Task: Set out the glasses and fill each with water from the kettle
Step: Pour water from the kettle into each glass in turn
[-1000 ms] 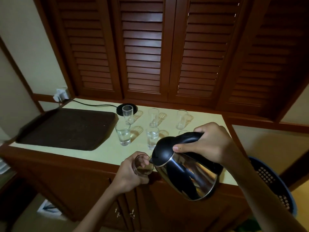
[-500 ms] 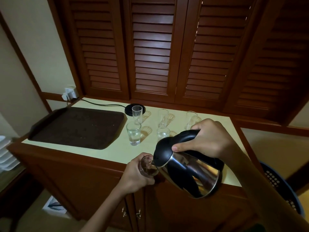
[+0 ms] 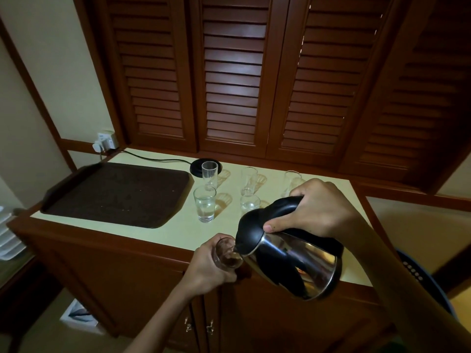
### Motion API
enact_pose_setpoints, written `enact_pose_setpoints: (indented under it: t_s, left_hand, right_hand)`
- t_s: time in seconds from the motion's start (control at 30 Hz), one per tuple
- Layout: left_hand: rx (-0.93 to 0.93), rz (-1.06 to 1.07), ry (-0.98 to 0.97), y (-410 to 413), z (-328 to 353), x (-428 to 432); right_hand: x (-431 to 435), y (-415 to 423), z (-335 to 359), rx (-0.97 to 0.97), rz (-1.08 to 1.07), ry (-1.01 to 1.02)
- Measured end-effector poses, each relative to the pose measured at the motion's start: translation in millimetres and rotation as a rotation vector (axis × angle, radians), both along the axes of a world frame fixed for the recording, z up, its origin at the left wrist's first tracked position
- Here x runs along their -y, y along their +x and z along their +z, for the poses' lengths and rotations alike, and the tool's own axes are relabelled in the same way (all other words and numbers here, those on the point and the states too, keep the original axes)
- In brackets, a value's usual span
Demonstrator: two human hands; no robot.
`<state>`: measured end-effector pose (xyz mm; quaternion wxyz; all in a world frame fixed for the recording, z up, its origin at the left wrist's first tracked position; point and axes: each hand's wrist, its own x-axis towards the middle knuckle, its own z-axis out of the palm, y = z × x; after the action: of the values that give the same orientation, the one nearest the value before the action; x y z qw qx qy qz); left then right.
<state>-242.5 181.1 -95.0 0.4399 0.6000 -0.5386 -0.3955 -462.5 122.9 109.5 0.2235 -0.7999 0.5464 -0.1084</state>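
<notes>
At the front edge of the pale counter (image 3: 178, 225), we hold a small glass (image 3: 226, 253) out over the cabinet doors, our left hand (image 3: 207, 270) wrapped around its side. Our right hand (image 3: 318, 207) grasps the black handle of the steel kettle (image 3: 288, 266), thumb near the lid, tipping it so the spout meets the glass's rim. We judge this to be the pouring step; how full the glass is we cannot tell.

Farther back stand a left short glass (image 3: 205, 205) and a right short glass (image 3: 249, 203), both holding water, and behind them three tall glasses (image 3: 248, 179) that look empty. A dark tray (image 3: 117, 194) lies to the left. The kettle base (image 3: 197, 165) sits just behind the leftmost tall one.

Next we would need to level the kettle, set this glass beside the filled pair, then fill the tall row.
</notes>
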Motion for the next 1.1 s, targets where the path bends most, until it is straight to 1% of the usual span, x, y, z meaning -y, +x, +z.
enact_pose_setpoints:
  t_s: [0.37,0.6,1.1]
  left_hand:
    - [0.006,0.009,0.009,2.1,-5.2,1.1]
    - [0.006,-0.012,-0.008,4.0,-5.1,4.0]
    - [0.027,-0.011,-0.027,5.9,1.6,6.0]
  right_hand:
    - [3.1,2.2,3.9,-0.035,0.014,0.01]
    - [4.0,2.7,5.8,-0.018,0.02,0.029]
    - [9.9,6.2,5.4,-0.042,0.042,-0.035]
